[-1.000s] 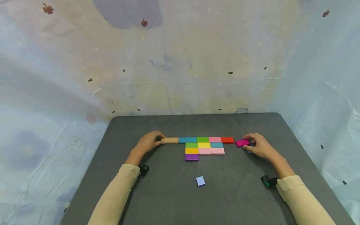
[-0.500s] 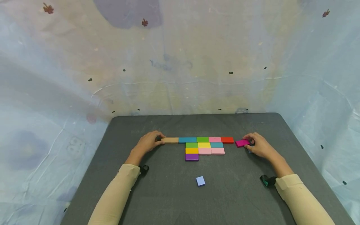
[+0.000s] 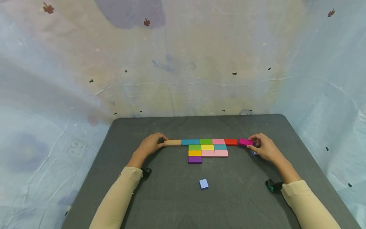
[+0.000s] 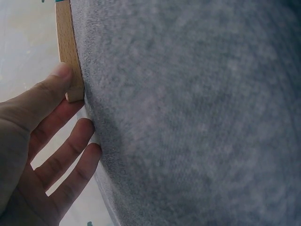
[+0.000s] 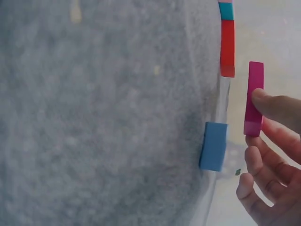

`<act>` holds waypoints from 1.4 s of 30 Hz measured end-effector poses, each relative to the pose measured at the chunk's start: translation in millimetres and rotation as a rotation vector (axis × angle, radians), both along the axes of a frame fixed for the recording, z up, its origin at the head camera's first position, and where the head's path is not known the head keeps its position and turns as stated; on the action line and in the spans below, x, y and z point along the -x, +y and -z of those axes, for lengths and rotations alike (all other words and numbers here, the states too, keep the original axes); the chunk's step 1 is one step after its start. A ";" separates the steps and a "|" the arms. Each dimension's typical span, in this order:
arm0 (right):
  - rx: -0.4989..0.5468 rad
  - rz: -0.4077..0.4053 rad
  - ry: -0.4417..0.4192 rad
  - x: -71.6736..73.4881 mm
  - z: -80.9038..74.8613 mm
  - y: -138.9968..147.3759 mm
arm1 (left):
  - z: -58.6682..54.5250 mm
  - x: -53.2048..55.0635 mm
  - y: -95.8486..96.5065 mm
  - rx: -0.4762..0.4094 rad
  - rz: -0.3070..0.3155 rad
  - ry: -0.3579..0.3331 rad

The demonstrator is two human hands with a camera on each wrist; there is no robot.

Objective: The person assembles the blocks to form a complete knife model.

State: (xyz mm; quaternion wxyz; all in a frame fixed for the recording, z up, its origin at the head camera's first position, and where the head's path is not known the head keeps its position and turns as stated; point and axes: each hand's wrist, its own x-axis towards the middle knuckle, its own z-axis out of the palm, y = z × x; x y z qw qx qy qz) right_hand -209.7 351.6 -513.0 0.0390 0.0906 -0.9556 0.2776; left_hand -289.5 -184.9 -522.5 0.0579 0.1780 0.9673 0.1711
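In the head view a row of coloured blocks crosses the table, starting with a plain wooden block (image 3: 173,142) and ending at a red block (image 3: 231,142). My left hand (image 3: 150,145) pinches the wooden block's outer end; the left wrist view shows the thumb along its face. At the other end, my right hand (image 3: 266,149) holds a magenta block (image 3: 245,142) between thumb and fingers. The right wrist view shows that block raised off the table, apart from the red one. A blue block (image 5: 214,146) lies on the table beneath the right hand, mostly hidden in the head view.
Shorter rows adjoin the long row's near side, with a yellow block (image 3: 207,147) among them and a purple block (image 3: 195,160) nearest. A light blue block (image 3: 203,183) lies alone closer to the front. Pale sheeting (image 3: 183,63) hangs behind the dark table (image 3: 160,203).
My right hand has shifted the magenta block slightly toward the back, level with the long row beside the red block. The left hand and the other blocks stay put.
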 end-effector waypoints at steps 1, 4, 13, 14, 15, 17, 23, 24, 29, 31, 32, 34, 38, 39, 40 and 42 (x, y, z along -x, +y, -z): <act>0.002 0.002 0.013 -1.4 -0.7 -0.9 | 0.0 0.1 -0.1 -0.002 0.002 0.001; 0.018 -0.010 0.044 -6.3 -2.9 -5.3 | 0.4 0.5 -0.4 -0.004 0.009 0.005; 0.082 -0.102 0.124 -14.1 -0.6 -24.4 | 1.9 0.9 -1.9 -0.016 0.013 0.012; 0.085 -0.112 0.129 -14.3 0.2 -26.3 | 2.0 0.8 -1.9 -0.018 0.014 0.012; 0.090 -0.122 0.137 -14.4 1.2 -28.1 | 2.0 0.8 -2.0 -0.019 0.014 0.011; 0.098 -0.147 0.141 -15.1 2.3 -32.1 | 1.9 0.7 -2.1 -0.020 0.015 0.010; 0.129 -0.208 0.130 -17.1 5.1 -45.0 | 2.1 0.7 -2.5 -0.019 0.012 0.006; 0.135 -0.218 0.124 -17.6 5.2 -47.3 | 2.3 0.7 -2.6 -0.020 0.012 0.007; 0.142 -0.246 0.079 -19.6 7.2 -60.4 | 3.1 1.1 -3.0 -0.022 0.018 0.021; 0.142 -0.254 0.063 -20.0 8.0 -65.9 | 2.7 1.1 -2.9 -0.025 0.018 0.021; 0.140 -0.260 0.056 -20.2 8.5 -68.3 | 2.4 1.0 -2.9 -0.025 0.017 0.019; 0.138 -0.274 0.051 -21.0 8.9 -73.3 | 1.4 1.0 -2.5 -0.026 0.016 0.010; 0.133 -0.303 0.052 -22.5 8.4 -83.1 | -0.8 0.5 -1.8 -0.016 0.009 -0.005; 0.129 -0.309 0.053 -22.7 8.0 -85.6 | -1.2 0.4 -1.6 -0.015 0.008 -0.009; 0.125 -0.316 0.053 -22.7 8.0 -87.9 | -1.5 0.3 -1.5 -0.013 0.007 -0.011; 0.117 -0.324 0.047 -22.5 8.2 -92.5 | -1.7 0.2 -1.5 -0.012 0.004 -0.012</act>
